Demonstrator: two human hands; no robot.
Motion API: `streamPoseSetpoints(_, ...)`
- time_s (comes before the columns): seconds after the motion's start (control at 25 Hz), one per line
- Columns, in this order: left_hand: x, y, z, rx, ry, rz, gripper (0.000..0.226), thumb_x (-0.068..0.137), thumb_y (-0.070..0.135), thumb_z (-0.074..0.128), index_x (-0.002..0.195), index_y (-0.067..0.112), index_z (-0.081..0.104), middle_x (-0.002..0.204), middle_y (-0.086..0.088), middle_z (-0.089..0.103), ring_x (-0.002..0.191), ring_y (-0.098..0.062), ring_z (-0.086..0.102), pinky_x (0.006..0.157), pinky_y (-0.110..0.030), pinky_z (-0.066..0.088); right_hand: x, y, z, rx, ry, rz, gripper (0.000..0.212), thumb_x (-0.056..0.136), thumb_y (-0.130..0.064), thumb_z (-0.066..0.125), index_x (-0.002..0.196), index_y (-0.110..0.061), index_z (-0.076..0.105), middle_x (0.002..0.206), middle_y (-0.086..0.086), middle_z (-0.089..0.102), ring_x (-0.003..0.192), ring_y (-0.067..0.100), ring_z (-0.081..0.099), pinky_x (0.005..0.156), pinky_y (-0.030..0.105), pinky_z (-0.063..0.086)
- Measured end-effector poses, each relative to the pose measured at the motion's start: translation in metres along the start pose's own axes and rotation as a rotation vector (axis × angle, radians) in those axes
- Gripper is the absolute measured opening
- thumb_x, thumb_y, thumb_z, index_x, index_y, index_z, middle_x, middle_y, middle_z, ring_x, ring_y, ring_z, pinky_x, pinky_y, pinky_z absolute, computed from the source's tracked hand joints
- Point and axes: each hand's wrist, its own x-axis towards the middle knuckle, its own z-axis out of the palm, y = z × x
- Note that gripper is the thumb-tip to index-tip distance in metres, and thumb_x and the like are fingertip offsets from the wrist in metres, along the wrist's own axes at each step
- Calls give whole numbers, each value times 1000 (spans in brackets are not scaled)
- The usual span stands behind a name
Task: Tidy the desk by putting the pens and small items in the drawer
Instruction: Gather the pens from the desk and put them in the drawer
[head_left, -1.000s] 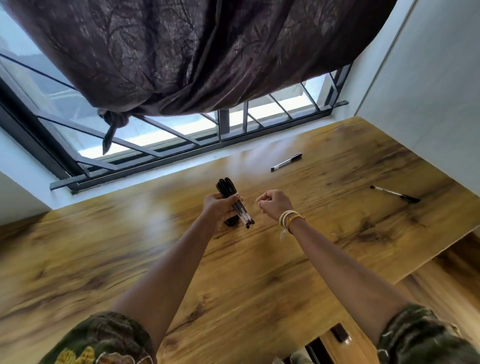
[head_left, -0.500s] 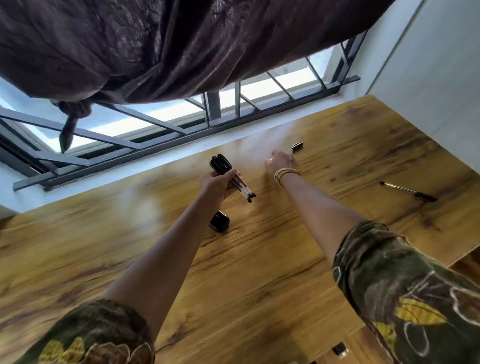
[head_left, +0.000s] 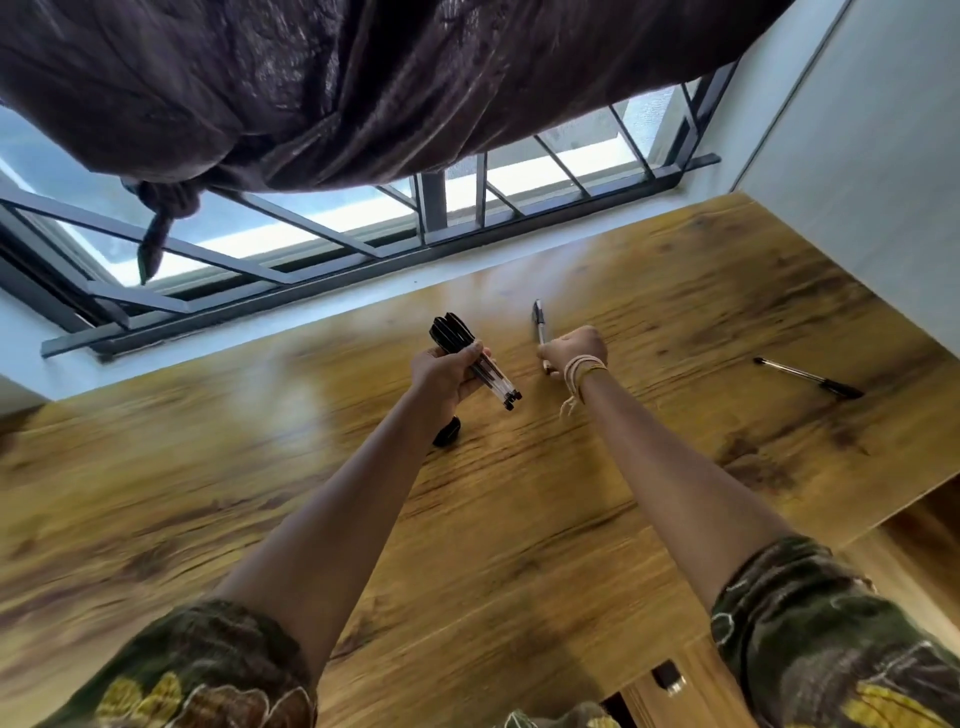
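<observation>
A bundle of pens (head_left: 470, 358) is gripped in the left hand (head_left: 444, 371) (freeing the other); a single pen (head_left: 539, 327) is pinched by the right hand (head_left: 574, 351) near the desk's (head_left: 260, 467) far edge.

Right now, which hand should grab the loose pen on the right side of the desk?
Right hand: it is nearer the loose pen and holds only one pen. The left hand is full, gripping a pen bundle.

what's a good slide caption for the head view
Left hand grips a pen bundle; right hand holds a single pen.
</observation>
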Motion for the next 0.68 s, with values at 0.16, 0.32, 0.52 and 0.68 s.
streamPoseSetpoints(0.16, -18, 3, -9, 20, 10, 9, 24, 87, 2, 66, 108, -8, 60, 92, -18, 70, 82, -26, 69, 62, -31, 61, -57, -12, -1, 528, -332, 6, 7, 75, -2, 72, 71, -5, 67, 68, 12, 63, 56, 19, 58, 48, 26, 55)
streamPoseSetpoints(0.32, -34, 8, -30, -5, 11, 42, 24, 87, 3, 66, 108, -9, 61, 91, -18, 69, 77, -24, 69, 62, -30, 61, -102, -10, 3, 272, -382, -274, 7, 77, -7, 73, 84, -8, 74, 65, 6, 67, 53, 9, 60, 51, 21, 56)
streamPoseSetpoints(0.52, -61, -4, -66, -8, 22, 62, 30, 88, -1, 64, 114, -14, 57, 94, -21, 65, 81, -28, 65, 72, -36, 60, -147, 3, 19, 71, -394, -399, 16, 77, -12, 73, 92, -6, 76, 66, 2, 68, 49, -1, 59, 48, 19, 51)
streamPoseSetpoints(0.68, -90, -15, -94, -63, -33, 76, 27, 86, -6, 63, 111, -16, 57, 92, -24, 64, 68, -26, 69, 60, -34, 60, -185, 7, 27, 31, -427, -386, 17, 80, -7, 68, 95, -3, 74, 62, 0, 63, 40, -3, 55, 39, 13, 45)
